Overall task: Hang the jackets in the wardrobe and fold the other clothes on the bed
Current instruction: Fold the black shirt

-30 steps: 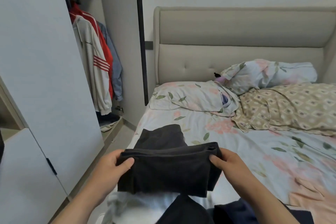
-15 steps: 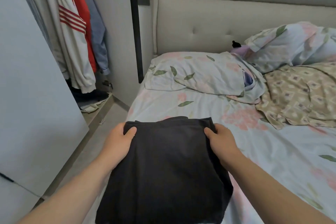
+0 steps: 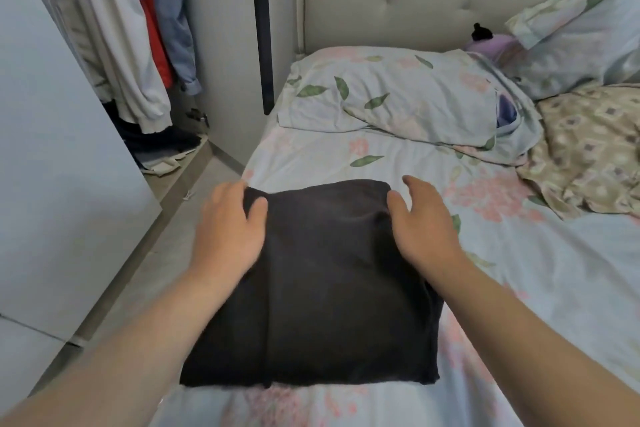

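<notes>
Now | I see folded black garment flat on floral bed | left hand at far corner, grasp unclear | right hand released, thumb touching it.

Before you: two hands, one garment, two pillows, three jackets, one blanket, one bed.

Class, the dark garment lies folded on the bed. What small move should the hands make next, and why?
Probably lift both hands away. The garment lies flat and folded on the bed; the right hand is open at its corner, the left hand rests its thumb on it.
</notes>
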